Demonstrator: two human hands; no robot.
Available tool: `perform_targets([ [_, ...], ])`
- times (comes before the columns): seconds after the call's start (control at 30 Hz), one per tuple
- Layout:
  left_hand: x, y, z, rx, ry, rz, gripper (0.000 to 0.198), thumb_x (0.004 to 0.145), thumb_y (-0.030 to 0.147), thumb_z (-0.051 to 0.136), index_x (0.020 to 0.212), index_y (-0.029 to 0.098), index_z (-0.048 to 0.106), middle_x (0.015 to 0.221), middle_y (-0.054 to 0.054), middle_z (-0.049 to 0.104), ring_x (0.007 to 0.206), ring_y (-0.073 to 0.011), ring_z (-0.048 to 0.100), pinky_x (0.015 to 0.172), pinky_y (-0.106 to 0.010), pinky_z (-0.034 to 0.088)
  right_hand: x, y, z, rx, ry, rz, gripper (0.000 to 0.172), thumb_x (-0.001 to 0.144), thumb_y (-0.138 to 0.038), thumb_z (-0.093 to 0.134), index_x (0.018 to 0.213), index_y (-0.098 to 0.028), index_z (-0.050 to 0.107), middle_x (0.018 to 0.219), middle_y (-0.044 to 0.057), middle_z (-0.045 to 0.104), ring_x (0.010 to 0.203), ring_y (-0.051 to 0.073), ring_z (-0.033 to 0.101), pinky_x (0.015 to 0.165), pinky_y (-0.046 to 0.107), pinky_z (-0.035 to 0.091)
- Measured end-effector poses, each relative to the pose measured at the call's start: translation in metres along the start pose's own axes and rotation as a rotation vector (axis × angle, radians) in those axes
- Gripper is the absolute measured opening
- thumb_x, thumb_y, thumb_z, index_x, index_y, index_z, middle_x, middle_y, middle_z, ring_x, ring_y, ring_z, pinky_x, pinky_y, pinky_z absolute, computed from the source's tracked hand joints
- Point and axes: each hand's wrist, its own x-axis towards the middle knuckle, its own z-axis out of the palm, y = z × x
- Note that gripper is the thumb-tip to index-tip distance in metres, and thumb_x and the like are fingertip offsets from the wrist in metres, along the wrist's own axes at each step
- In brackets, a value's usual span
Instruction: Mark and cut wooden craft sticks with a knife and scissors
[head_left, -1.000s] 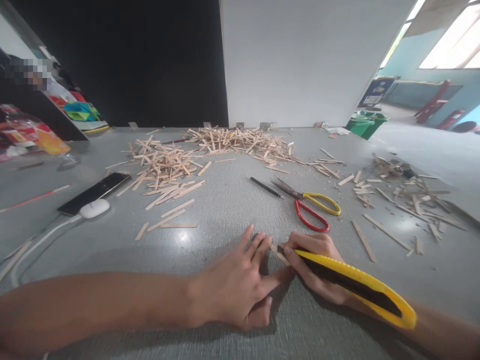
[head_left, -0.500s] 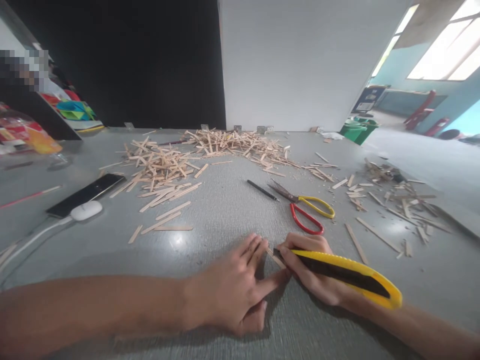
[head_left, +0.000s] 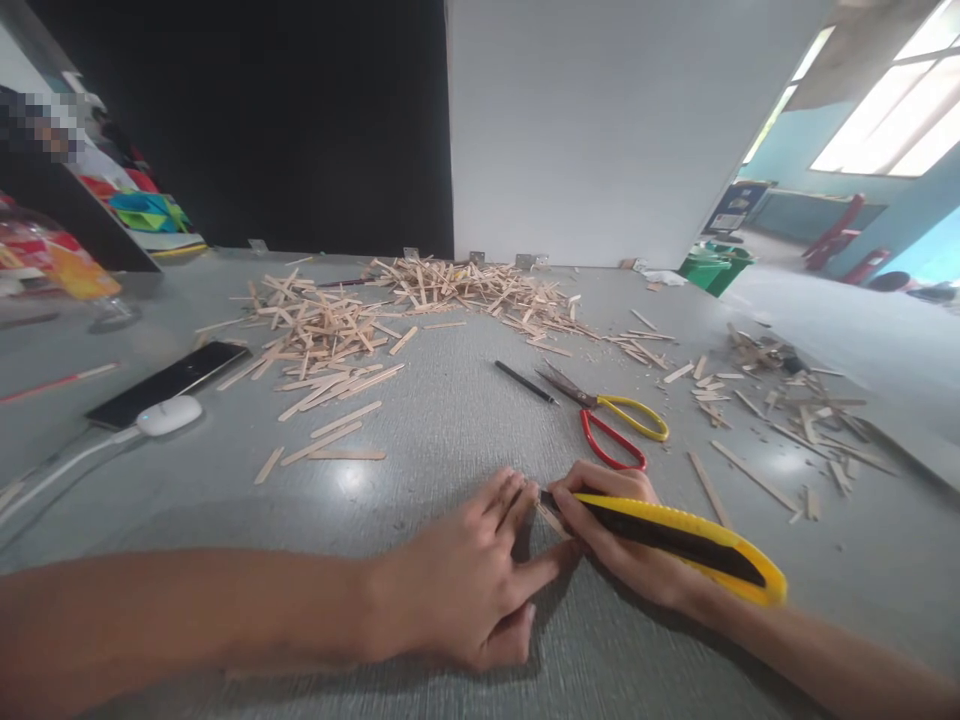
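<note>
Stick [head_left: 553, 520]: one, thin flat pale wood, at table's [head_left: 450, 420] near edge, middle. Left hand [head_left: 465, 585] flat, fingers together, pinning stick, gripping nothing. Right hand [head_left: 622, 548] clamped on one yellow-black plastic cutter [head_left: 679, 545], tip at stick. Beyond: one scissors [head_left: 611, 420], red and yellow loops; one slim black pencil [head_left: 525, 381]; two heaps [head_left: 322, 330] of like sticks toward far edge.

Red-and-yellow scissors [head_left: 611, 420] lie just beside a black pencil [head_left: 525, 382] on the grey desk [head_left: 450, 440]. Heaped wooden sticks [head_left: 330, 330] spread behind them. A phone [head_left: 169, 383] and a white oval case [head_left: 169, 415] lie at the left.
</note>
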Motion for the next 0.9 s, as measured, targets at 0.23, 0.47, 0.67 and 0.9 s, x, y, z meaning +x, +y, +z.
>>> perform_targets([
  [0.23, -0.0005, 0.0007, -0.0015, 0.066, -0.007, 0.013, 0.087, 0.097, 0.050, 0.050, 0.165, 0.005, 0.018, 0.136, -0.033, 0.063, 0.132, -0.0426, 0.061, 0.118, -0.052, 0.034, 0.0010, 0.0015, 0.0013, 0.000, -0.008, 0.014, 0.033, 0.104, -0.040, 0.055, 0.077, -0.021, 0.063, 0.065, -0.003, 0.060, 0.057, 0.013, 0.052, 0.059, 0.027, 0.041],
  [0.47, -0.0011, -0.0006, 0.0014, 0.067, 0.002, 0.012, 0.084, 0.098, 0.051, 0.047, 0.165, 0.007, 0.019, 0.136, -0.031, 0.064, 0.133, -0.0421, 0.060, 0.119, -0.053, 0.032, 0.0005, 0.0016, 0.0027, -0.031, -0.003, 0.004, 0.036, 0.105, -0.040, 0.054, 0.075, -0.022, 0.059, 0.064, -0.003, 0.058, 0.058, 0.013, 0.051, 0.060, 0.028, 0.039],
  [0.67, -0.0012, 0.0006, -0.0013, 0.064, 0.000, -0.001, 0.083, 0.097, 0.050, 0.050, 0.164, 0.009, 0.023, 0.137, -0.029, 0.065, 0.132, -0.0426, 0.060, 0.118, -0.054, 0.032, -0.0007, 0.0028, 0.0033, -0.099, 0.001, -0.039, 0.037, 0.106, -0.040, 0.051, 0.073, -0.023, 0.052, 0.064, -0.004, 0.054, 0.057, 0.013, 0.050, 0.061, 0.029, 0.040],
  [0.9, -0.0004, 0.0018, -0.0052, -0.034, -0.026, -0.038, 0.069, 0.096, 0.044, 0.055, 0.157, 0.015, 0.042, 0.143, -0.028, 0.060, 0.134, -0.0453, 0.057, 0.114, -0.062, 0.033, -0.0007, 0.0032, 0.0024, -0.133, -0.031, -0.098, 0.038, 0.108, -0.037, 0.048, 0.073, -0.023, 0.048, 0.063, -0.004, 0.049, 0.056, 0.013, 0.048, 0.059, 0.029, 0.039],
])
